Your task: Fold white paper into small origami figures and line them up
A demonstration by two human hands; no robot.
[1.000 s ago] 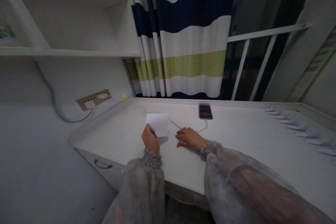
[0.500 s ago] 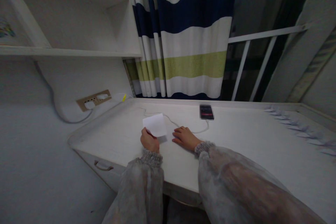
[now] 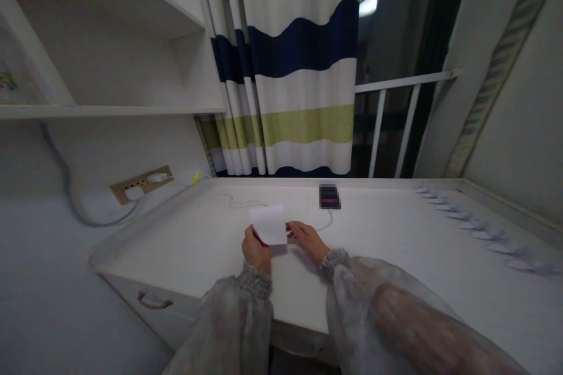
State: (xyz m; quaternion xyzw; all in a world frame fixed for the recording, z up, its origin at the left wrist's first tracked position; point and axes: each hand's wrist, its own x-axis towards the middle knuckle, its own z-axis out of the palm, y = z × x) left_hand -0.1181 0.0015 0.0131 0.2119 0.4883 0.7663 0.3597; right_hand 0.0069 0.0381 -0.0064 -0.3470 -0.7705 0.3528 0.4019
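Observation:
A white sheet of paper (image 3: 269,225) is held up a little over the desk, tilted towards me. My left hand (image 3: 257,251) grips its lower left corner, fingers closed. At the paper's right edge is my right hand (image 3: 307,239), its fingers slightly bent and apart; whether the fingertips touch the edge I cannot tell. Grey translucent sleeves with gathered cuffs cover both forearms. Behind the hands a white cable (image 3: 325,224) runs over the desk to a dark, pixelated device (image 3: 329,196).
Several folded white paper pieces (image 3: 486,234) form a row along the right of the white desk (image 3: 176,246). Left, a wall socket (image 3: 141,185) holds plugs beneath a shelf (image 3: 109,110). A striped curtain (image 3: 303,94) and a window railing (image 3: 407,82) are behind. A drawer handle (image 3: 153,302) is at front left.
My right hand has lifted from the desktop and come to the paper's right edge. The paper, still in my left hand, is turned more squarely to me. The view has tilted up and shifted right.

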